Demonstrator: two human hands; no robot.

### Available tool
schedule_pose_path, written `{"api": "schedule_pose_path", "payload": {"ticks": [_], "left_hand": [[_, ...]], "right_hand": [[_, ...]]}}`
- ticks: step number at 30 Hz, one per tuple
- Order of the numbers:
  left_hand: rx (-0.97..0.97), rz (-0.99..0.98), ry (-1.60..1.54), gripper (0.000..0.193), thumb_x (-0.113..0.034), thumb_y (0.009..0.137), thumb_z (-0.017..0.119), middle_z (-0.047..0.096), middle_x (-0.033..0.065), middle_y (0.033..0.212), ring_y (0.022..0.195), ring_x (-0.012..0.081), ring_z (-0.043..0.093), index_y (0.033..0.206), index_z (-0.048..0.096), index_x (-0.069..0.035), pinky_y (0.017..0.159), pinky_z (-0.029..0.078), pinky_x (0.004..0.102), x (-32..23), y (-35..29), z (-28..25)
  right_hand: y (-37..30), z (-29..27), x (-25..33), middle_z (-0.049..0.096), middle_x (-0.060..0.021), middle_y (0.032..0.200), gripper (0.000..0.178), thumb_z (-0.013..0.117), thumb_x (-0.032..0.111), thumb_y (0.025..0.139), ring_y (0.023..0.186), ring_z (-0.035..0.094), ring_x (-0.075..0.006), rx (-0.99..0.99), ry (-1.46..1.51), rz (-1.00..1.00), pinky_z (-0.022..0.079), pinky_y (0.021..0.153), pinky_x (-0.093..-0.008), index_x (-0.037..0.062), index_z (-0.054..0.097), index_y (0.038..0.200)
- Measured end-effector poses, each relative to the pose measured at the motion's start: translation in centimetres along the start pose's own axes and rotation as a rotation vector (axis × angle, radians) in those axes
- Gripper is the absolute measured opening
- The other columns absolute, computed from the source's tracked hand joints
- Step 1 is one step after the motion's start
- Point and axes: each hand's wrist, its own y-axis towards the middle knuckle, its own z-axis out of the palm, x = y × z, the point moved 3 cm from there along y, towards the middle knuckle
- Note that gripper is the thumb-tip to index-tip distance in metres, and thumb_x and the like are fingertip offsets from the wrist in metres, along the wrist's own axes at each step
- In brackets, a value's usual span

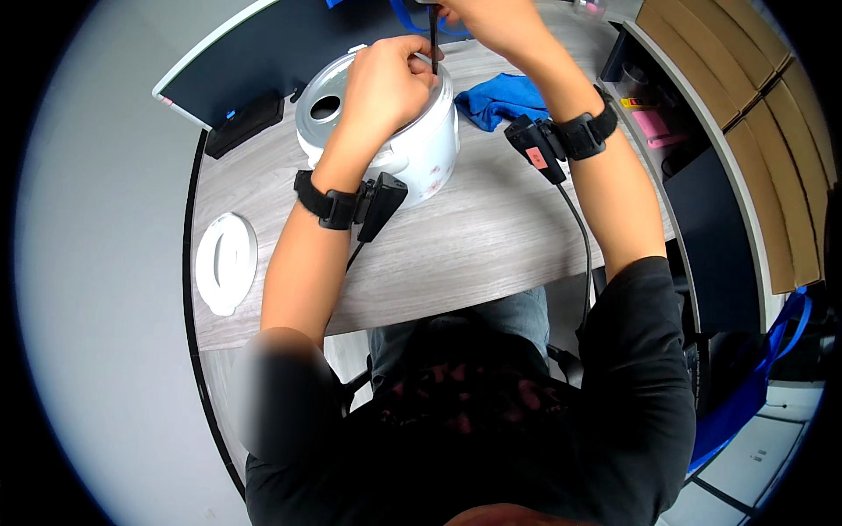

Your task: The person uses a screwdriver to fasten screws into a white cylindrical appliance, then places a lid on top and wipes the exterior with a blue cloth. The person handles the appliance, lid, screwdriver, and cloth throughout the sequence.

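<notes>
A white rice cooker [430,158] with a floral print stands on the table, its grey top [326,86] showing a round dark hole. My left hand [390,83] rests over the cooker's far right rim with fingers curled in. Its fingertips are close to the shaft of a screwdriver [434,44]; what they pinch, if anything, is hidden. The screwdriver stands upright, tip down at the rim. At the upper edge of the view, my right hand [478,16] is closed at the screwdriver's top end, partly cut off.
A white oval cover [226,263] lies at the table's left edge. A blue cloth [502,101] is right of the cooker. Behind stand a monitor [263,57] and a black box [246,125]. Cardboard boxes [763,131] and a shelf are at right. Cables hang from both wrist devices.
</notes>
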Motion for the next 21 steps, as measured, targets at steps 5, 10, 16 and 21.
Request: {"api": "schedule_pose_path", "payload": {"ticks": [5, 10, 16, 21], "left_hand": [[-0.019, -0.022, 0.047, 0.022, -0.005, 0.079, 0.071, 0.074, 0.0136, 0.079, 0.074, 0.0195, 0.073, 0.1, 0.076, -0.003, 0.074, 0.055, 0.0298, 0.7, 0.7, 0.4], [-0.039, -0.011, 0.023, 0.025, -0.004, 0.079, 0.072, 0.075, 0.0117, 0.08, 0.073, 0.0181, 0.073, 0.103, 0.077, -0.004, 0.074, 0.055, 0.0293, 1.0, 0.6, 1.0], [-0.03, -0.038, 0.0, 0.025, -0.003, 0.08, 0.071, 0.075, 0.0102, 0.079, 0.073, 0.0148, 0.072, 0.105, 0.077, -0.005, 0.074, 0.055, 0.0277, 1.5, 0.6, 1.3], [-0.025, -0.027, -0.023, 0.025, -0.004, 0.082, 0.07, 0.075, 0.0102, 0.081, 0.072, 0.0159, 0.071, 0.107, 0.077, -0.005, 0.073, 0.055, 0.0286, 1.8, 0.5, 1.5]], "right_hand": [[0.9, 0.6, -1.3, 0.066, -0.0027, 0.08, 0.021, 0.068, 0.02, 0.095, 0.07, 0.058, -0.0087, 0.026, -0.039, -0.051, 0.049, 0.064, -0.0254, -0.0003, 0.063, 0.098], [0.6, 0.2, -1.4, 0.066, -0.0031, 0.08, 0.021, 0.068, 0.02, 0.095, 0.071, 0.059, -0.0092, 0.022, -0.075, -0.018, 0.049, 0.065, -0.0257, -0.0005, 0.063, 0.098], [0.6, 0.2, -1.9, 0.066, -0.0035, 0.079, 0.021, 0.068, 0.019, 0.095, 0.071, 0.059, -0.0096, 0.013, -0.039, -0.037, 0.05, 0.065, -0.0259, -0.0005, 0.062, 0.097], [0.6, 0.1, -2.0, 0.066, -0.0043, 0.08, 0.021, 0.068, 0.019, 0.095, 0.071, 0.059, -0.0096, 0.019, -0.095, -0.039, 0.05, 0.065, -0.0258, -0.0009, 0.062, 0.096]]}}
